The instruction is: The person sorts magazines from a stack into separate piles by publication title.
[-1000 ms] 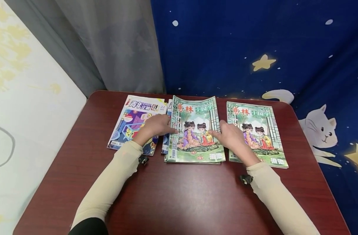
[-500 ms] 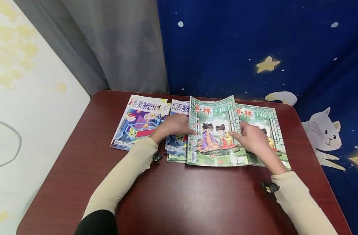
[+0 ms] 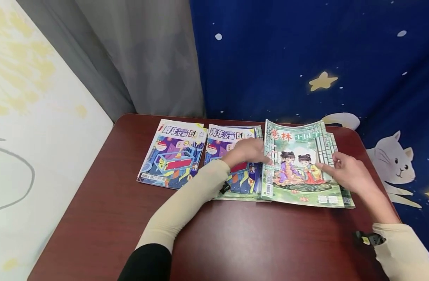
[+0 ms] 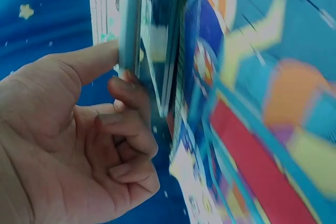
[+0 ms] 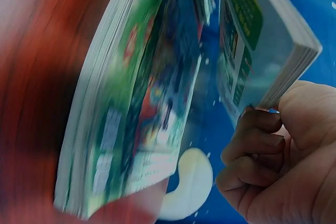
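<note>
Here, the green magazine (image 3: pixel 295 191) is between the left hand (image 3: pixel 249 151) and the right hand (image 3: pixel 353 171), its side edges pinched by thumbs and fingers.

We see smooth, faintly glossy paper covers on the green magazine (image 3: pixel 302 168) and the purple magazines (image 3: pixel 174 164). The table (image 3: pixel 235 238) looks to us like polished wood; the grey curtain (image 3: pixel 158 66) and blue curtain (image 3: pixel 267 58), matt cloth; the cream sleeves (image 3: pixel 190 201), matt fabric.

Green magazine (image 3: pixel 300 168): 意林 小国学 | left purple magazine (image 3: pixel 174 156): 青年文摘 | middle purple magazine (image 3: pixel 216 146): 青年文摘
</note>
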`<state>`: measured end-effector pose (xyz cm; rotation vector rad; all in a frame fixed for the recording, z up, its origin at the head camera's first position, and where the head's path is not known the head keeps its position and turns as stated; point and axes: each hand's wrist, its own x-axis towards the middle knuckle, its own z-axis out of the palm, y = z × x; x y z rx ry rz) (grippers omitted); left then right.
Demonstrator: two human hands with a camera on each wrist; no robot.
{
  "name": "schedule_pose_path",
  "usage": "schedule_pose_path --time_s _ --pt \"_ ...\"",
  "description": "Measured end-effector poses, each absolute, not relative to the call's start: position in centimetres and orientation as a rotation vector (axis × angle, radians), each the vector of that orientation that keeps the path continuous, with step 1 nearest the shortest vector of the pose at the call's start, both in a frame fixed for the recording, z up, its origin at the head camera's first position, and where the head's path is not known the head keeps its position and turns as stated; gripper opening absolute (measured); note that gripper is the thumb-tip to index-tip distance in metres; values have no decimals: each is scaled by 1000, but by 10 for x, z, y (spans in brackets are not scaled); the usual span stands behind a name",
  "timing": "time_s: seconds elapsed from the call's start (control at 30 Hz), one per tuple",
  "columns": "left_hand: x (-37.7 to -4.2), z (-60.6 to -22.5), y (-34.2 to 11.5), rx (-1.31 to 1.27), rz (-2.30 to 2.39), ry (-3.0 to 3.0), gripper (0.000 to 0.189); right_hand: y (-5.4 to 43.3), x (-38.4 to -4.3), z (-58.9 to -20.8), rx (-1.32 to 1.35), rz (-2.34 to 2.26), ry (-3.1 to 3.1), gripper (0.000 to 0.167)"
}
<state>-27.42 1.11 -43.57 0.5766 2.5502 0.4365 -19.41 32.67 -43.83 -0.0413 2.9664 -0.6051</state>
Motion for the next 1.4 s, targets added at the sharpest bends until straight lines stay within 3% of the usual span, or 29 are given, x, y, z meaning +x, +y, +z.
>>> schedule_pose_path --time_s 0.47,0.83,1.1,1.4 --pt "-272 -455 78 565 273 2604 42 397 -206 -467 119 -965 2744 48" --pt "-276 -456 101 425 217 2644 30 413 -226 -483 205 -944 2715 49" --pt "-279 -450 110 369 104 2620 38 422 -234 -487 209 -995 2572 46" --pt "-279 -451 108 395 65 2622 40 421 -232 -488 220 -800 2571 62"
